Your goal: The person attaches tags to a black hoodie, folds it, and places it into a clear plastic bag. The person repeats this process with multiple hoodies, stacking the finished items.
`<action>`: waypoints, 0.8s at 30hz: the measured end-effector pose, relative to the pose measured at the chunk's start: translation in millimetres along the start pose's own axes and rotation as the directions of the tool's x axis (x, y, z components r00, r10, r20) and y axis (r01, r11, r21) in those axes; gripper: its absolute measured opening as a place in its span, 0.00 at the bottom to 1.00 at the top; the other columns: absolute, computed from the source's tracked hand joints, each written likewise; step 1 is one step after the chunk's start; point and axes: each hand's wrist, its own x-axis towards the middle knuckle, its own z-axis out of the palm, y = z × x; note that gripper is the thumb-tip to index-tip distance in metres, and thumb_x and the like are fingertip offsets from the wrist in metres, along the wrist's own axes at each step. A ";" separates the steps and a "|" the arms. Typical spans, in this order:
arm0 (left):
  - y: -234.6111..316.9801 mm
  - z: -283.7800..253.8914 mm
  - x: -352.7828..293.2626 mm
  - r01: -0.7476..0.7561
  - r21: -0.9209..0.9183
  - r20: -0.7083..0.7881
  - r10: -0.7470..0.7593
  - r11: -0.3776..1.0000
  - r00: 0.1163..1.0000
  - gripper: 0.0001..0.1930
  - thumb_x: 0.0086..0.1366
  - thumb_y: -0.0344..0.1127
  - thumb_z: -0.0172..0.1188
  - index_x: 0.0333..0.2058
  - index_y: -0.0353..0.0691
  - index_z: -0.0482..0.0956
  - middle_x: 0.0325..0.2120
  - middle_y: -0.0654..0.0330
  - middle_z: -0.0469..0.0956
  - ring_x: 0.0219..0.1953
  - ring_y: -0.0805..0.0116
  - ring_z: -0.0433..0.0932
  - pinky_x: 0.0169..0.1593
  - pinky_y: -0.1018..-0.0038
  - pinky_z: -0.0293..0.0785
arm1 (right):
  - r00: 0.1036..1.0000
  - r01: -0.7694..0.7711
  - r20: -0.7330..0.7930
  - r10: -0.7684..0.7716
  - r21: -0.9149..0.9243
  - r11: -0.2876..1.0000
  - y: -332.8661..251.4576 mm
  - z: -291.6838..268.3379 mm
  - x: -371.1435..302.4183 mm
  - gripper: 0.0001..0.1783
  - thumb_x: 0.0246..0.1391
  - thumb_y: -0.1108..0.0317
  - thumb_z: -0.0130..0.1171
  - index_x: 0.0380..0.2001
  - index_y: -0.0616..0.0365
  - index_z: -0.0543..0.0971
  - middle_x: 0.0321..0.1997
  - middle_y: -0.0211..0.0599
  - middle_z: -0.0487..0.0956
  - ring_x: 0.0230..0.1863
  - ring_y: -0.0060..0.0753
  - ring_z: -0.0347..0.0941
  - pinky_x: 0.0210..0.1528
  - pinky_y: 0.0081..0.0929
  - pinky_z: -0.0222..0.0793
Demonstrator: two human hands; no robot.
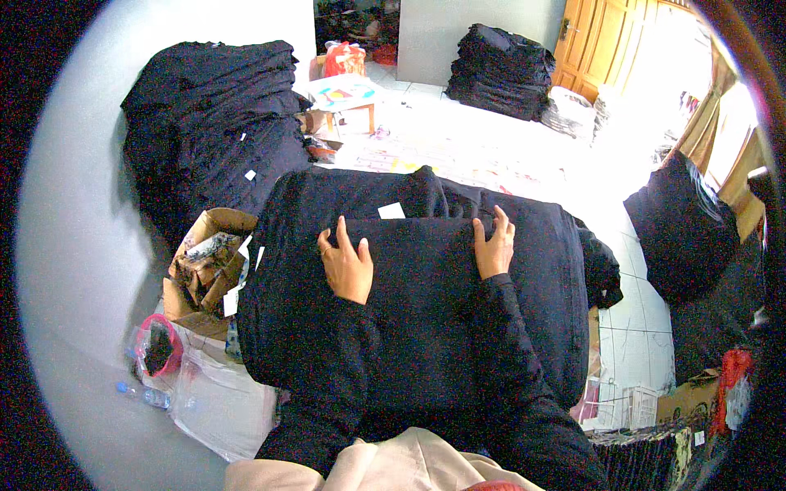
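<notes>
Black cloth [417,327], apparently folded, lies spread in front of me with a straight edge running across its far part. At the left end of that edge rests my left hand [348,266], fingers apart and a ring on one of them. My right hand [494,245] lies flat at the other end, its fingers also spread. Neither hand grips anything. A white paper tag [391,211] sits just beyond the edge, between the hands. More black fabric [426,186] bunches up behind it.
A tall heap of black cloth [217,114] stands at the far left, another stack [501,72] by the wooden door [602,45]. Left of me are an open cardboard box [176,299], a pink-rimmed bin [141,331] and a plastic bottle [155,398]. Black fabric [684,229] hangs at right.
</notes>
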 end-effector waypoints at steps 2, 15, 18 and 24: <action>-4.3 -19.4 -11.7 0.067 -0.115 0.162 -0.048 0.991 0.986 0.30 0.58 0.39 0.56 0.58 0.41 0.58 0.44 0.40 0.64 0.45 0.42 0.68 0.49 0.59 0.67 | 0.968 -0.183 0.173 0.180 0.004 0.983 1.3 -9.3 1.2 0.34 0.49 0.50 0.60 0.54 0.54 0.63 0.46 0.59 0.72 0.46 0.58 0.70 0.45 0.40 0.70; 70.0 -62.9 35.5 0.046 -0.714 0.454 0.412 0.698 0.790 0.40 0.48 0.24 0.50 0.62 0.42 0.51 0.59 0.47 0.59 0.60 0.57 0.60 0.62 0.72 0.54 | 0.871 0.074 0.346 -0.348 0.609 0.790 5.9 -26.0 17.6 0.29 0.54 0.70 0.53 0.59 0.55 0.63 0.57 0.36 0.70 0.59 0.33 0.63 0.61 0.28 0.54; 128.1 -39.5 21.8 -0.145 -0.558 0.407 0.422 0.817 0.810 0.44 0.46 0.24 0.49 0.64 0.43 0.43 0.58 0.34 0.54 0.59 0.34 0.55 0.60 0.60 0.59 | 0.710 -0.251 0.647 -0.278 0.602 0.758 10.4 -31.8 21.7 0.23 0.56 0.72 0.47 0.56 0.58 0.67 0.58 0.38 0.69 0.62 0.29 0.59 0.63 0.27 0.50; 194.0 -1.1 -25.9 -0.093 -0.495 0.502 0.372 0.864 0.781 0.50 0.50 0.17 0.49 0.64 0.61 0.31 0.59 0.24 0.35 0.28 0.40 0.77 0.28 0.58 0.77 | 0.708 -0.585 0.686 -0.166 0.702 0.406 27.4 -31.0 16.7 0.20 0.59 0.66 0.47 0.54 0.59 0.69 0.52 0.36 0.72 0.50 0.26 0.68 0.54 0.24 0.61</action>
